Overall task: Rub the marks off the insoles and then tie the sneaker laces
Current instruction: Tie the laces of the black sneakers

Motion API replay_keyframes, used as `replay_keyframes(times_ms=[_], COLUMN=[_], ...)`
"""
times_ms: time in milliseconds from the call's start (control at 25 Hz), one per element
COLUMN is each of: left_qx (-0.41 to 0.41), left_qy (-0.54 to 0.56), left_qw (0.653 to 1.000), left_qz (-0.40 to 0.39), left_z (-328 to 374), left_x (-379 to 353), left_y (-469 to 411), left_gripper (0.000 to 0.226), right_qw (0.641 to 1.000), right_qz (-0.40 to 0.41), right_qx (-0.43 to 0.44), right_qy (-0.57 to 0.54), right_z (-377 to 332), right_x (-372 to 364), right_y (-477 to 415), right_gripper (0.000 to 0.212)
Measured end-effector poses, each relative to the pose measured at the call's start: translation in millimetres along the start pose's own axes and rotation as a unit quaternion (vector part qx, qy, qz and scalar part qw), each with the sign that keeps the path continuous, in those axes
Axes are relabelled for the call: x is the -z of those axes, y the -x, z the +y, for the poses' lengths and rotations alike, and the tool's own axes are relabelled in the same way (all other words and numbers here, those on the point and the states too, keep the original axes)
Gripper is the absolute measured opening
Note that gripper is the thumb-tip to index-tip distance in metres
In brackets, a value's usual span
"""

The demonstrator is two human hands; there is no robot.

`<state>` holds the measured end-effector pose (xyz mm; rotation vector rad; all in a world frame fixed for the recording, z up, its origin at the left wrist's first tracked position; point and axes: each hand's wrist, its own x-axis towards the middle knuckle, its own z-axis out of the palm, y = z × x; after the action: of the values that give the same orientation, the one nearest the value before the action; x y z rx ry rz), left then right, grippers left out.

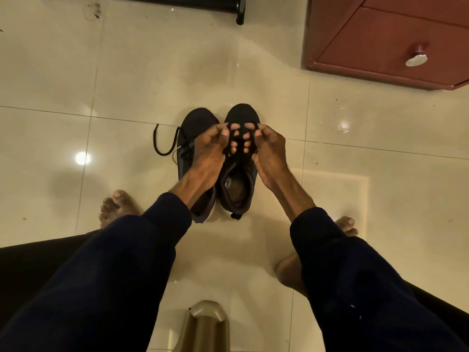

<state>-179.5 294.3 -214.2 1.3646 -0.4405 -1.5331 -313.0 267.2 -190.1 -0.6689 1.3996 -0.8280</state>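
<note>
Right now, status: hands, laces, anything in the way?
Left hand, right hand: both grip laces over right-side sneaker; knot hidden by fingers. Left-side sneaker untied, loose lace trailing on floor. Nothing in the way.

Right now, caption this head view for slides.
The left hand and right hand hold the laces of one black sneaker; the other sneaker's lace lies loose.
</note>
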Motion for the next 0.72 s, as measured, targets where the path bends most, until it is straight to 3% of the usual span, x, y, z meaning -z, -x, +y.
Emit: replay_keyframes(times_ms=[120,320,440,560,640,720], left_qx=[0.013,0.018,0.050,0.089,0.084,0.080], left_qy=[-0.004,-0.020,-0.025,-0.074,-0.103,-0.094], left_qw=[0.999,0.999,0.998,0.991,0.988,0.992], left_qz=[-0.030,-0.031,-0.012,-0.061,-0.082,-0.034], left_z=[1.8,9.4,14.5,21.0,22.1,21.8], left_x=[-0.5,7.4,4.5,6.1,6.8,4.6], left_y=[1.0,1.3,-1.7,-4.9,-5.9,-4.5], left_gripper=[0.019,0.018,0.035,0.046,0.040,0.025], right_qw=[0.995,0.990,0.975,0.955,0.943,0.932], right_qz=[-0.023,0.004,0.005,-0.032,-0.056,-0.065], right_qx=[0.044,0.028,0.084,0.131,0.148,0.169], right_qy=[0.086,0.141,0.208,0.265,0.293,0.313], right_z=[2.3,2.0,3.1,2.7,2.4,3.0], right_x=[3.1,6.1,4.2,5.3,7.7,9.7], right_y=[0.5,0.3,1.3,4.5,6.2,7.1], right_gripper=[0.025,0.028,0.024,0.029,0.034,0.039])
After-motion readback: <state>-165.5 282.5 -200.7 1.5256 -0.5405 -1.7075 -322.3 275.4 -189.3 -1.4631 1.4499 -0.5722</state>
